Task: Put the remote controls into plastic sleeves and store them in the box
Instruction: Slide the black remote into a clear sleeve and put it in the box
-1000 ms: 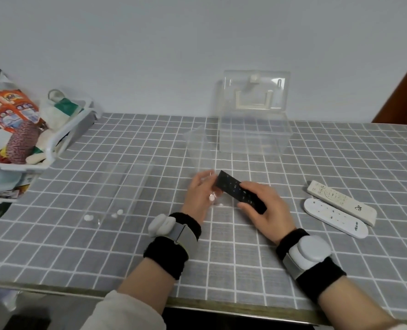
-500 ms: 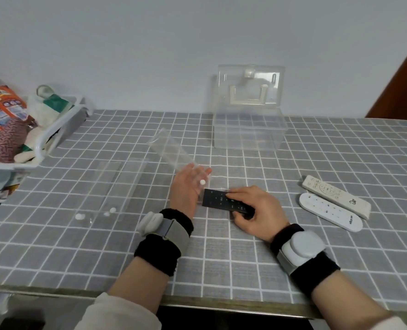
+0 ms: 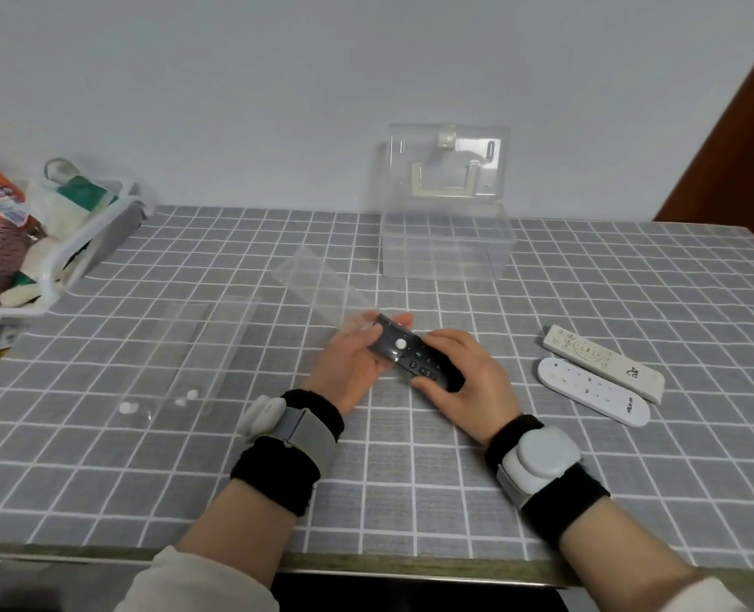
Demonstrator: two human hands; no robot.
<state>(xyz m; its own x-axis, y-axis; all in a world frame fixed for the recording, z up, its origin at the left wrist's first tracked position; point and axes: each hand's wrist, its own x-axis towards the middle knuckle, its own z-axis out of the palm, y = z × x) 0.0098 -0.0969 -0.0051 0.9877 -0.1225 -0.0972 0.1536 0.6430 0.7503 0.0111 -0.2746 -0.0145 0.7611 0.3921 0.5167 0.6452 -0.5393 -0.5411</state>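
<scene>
A black remote (image 3: 414,356) is held over the middle of the table, its far end inside the mouth of a clear plastic sleeve (image 3: 317,282) that stretches up and to the left. My left hand (image 3: 353,362) grips the sleeve's opening around the remote's tip. My right hand (image 3: 463,377) holds the remote's near end. Two white remotes (image 3: 595,382) lie side by side on the table to the right. The clear plastic box (image 3: 445,247) stands at the back with its lid upright against the wall.
More clear sleeves (image 3: 198,346) lie flat on the grey checked cloth to the left. A white basket (image 3: 79,245) full of bags and packets sits at the far left edge. The table's front edge runs just below my wrists.
The black remote's tip has gone into the sleeve's mouth. My left hand has closed on the sleeve around it, and both hands have lifted slightly off the table.
</scene>
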